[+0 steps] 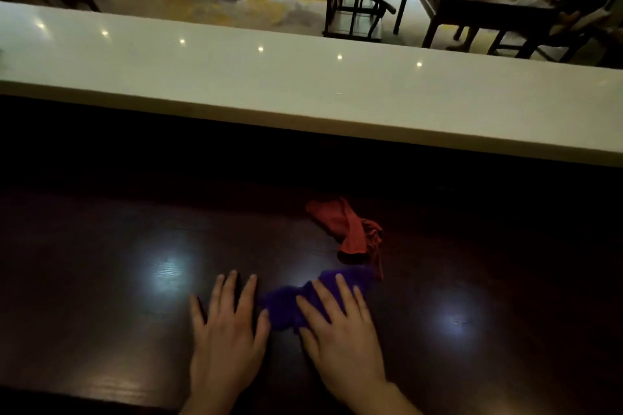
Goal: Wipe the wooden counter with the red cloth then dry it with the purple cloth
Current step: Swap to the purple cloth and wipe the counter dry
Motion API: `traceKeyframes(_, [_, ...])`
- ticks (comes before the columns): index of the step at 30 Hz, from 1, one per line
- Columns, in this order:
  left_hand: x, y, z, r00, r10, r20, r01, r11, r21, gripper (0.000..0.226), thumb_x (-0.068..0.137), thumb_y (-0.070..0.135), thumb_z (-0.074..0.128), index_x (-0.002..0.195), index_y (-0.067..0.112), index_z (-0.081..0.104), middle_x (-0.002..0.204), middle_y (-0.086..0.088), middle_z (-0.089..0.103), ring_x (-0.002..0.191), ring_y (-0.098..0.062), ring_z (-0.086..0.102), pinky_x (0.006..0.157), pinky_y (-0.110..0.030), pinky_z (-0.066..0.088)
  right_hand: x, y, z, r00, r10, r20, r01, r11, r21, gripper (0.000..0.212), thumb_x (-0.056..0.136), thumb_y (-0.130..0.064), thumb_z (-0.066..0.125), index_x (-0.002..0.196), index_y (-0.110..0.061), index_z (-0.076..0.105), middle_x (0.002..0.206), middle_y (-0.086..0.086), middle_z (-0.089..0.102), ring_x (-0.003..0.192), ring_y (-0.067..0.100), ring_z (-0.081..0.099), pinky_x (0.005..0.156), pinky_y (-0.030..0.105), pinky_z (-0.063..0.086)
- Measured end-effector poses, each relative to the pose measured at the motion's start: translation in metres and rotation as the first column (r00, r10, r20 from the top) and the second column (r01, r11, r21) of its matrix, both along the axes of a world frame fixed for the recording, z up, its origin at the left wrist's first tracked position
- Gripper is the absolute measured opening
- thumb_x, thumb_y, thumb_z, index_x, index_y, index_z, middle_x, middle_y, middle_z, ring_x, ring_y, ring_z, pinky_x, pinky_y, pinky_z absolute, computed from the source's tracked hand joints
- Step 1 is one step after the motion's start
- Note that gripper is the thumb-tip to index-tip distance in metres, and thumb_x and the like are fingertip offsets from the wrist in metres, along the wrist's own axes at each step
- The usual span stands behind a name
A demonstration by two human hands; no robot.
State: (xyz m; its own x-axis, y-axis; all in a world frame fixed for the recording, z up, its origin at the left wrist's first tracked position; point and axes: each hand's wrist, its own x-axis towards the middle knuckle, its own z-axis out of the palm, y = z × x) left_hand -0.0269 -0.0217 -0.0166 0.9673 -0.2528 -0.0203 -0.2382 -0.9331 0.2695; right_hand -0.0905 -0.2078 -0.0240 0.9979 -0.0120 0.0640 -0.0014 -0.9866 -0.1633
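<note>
I see the dark counter [101, 280] filling the lower frame. My right hand [340, 330] lies flat, fingers spread, on the purple cloth [286, 307] at lower centre. My left hand [226, 333] rests open, palm down, just left, grasping nothing. The red cloth [350, 229] lies crumpled above, right of centre.

Counter [101, 280] dark reddish-brown wood with fine grain, pale glare spots. Red cloth [350, 229] plain rust-red. Purple cloth [290, 307] plain deep violet. Raised ledge [236, 77] off-white, glossy.
</note>
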Motion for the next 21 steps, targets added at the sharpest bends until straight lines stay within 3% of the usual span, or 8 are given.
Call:
traceKeyframes(3, [0.000, 0.004, -0.001, 1.000, -0.021, 0.007, 0.021, 1.000, -0.012, 0.064, 0.081, 0.044, 0.040, 0.136, 0.015, 0.054, 0.141, -0.020, 0.051, 0.135, -0.036, 0.043, 0.106, -0.071, 0.025, 0.042, 0.014, 0.004, 0.994, -0.106, -0.028, 0.106, 0.994, -0.003, 0.046, 0.096, -0.051, 0.040, 0.139, -0.036, 0.049, 0.153, -0.003, 0.041, 0.146, 0.030, 0.027, 0.118, 0.049, 0.021])
traceKeyframes(9, [0.004, 0.005, -0.001, 0.998, -0.056, 0.002, 0.056, 0.998, -0.011, 0.058, 0.080, 0.045, 0.040, 0.127, 0.020, 0.064, 0.139, -0.022, 0.053, 0.133, -0.038, 0.046, 0.104, -0.074, 0.024, 0.096, 0.023, 0.003, 0.944, -0.322, -0.076, 0.323, 0.946, 0.003, 0.051, 0.096, -0.054, 0.029, 0.143, -0.037, 0.042, 0.157, -0.002, 0.034, 0.146, 0.032, 0.023, 0.114, 0.051, 0.026])
traceKeyframes(15, [0.004, 0.005, 0.003, 0.998, -0.056, -0.035, 0.056, 0.998, 0.011, 0.058, 0.079, 0.046, 0.042, 0.126, 0.021, 0.064, 0.137, -0.021, 0.055, 0.131, -0.039, 0.048, 0.103, -0.074, 0.025, 0.102, 0.025, 0.002, 0.937, -0.343, -0.063, 0.343, 0.939, -0.003, 0.050, 0.097, -0.055, 0.032, 0.142, -0.037, 0.043, 0.156, -0.001, 0.035, 0.145, 0.033, 0.024, 0.112, 0.052, 0.028])
traceKeyframes(21, [0.004, 0.007, 0.006, 0.998, 0.000, -0.058, -0.001, 1.000, -0.005, 0.052, 0.078, 0.049, 0.045, 0.123, 0.030, 0.065, 0.137, -0.012, 0.058, 0.131, -0.030, 0.049, 0.105, -0.067, 0.031, 0.101, 0.023, 0.005, 0.943, -0.316, -0.105, 0.319, 0.947, 0.016, 0.052, 0.098, -0.056, 0.029, 0.145, -0.037, 0.037, 0.160, 0.000, 0.028, 0.147, 0.034, 0.016, 0.113, 0.054, 0.020])
